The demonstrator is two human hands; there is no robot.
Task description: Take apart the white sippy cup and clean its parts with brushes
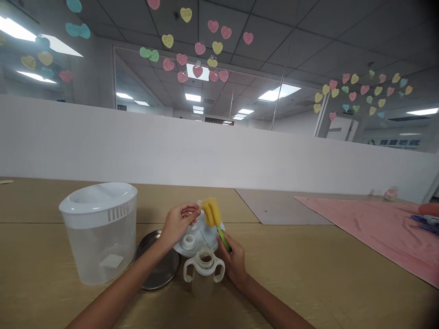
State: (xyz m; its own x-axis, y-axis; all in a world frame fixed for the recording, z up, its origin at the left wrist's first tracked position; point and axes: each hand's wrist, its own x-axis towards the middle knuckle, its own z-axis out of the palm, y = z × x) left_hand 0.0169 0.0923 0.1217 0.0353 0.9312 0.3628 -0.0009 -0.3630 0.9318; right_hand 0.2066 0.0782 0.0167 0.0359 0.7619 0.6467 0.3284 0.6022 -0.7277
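Note:
My right hand (235,260) is closed around the green handle of a bottle brush with a yellow sponge head (213,212). The sponge points up and leans left. My left hand (180,221) has its fingers pinched together beside the sponge; a small translucent bit shows at the fingertips, too small to name. Below and between the hands stands a baby bottle (203,281) with two white side handles and an uncapped mouth. Behind it lies a white dish (181,249), partly hidden by my hands. A white ring-shaped bottle collar (188,242) rests on the dish.
A clear bucket with a white top (98,233) stands at the left. Between it and the bottle lies a round metal tray (161,269), partly under my left forearm. A pink cloth (370,228) covers the table's right side, with blue and red items at its edge. A white partition (206,155) rises behind.

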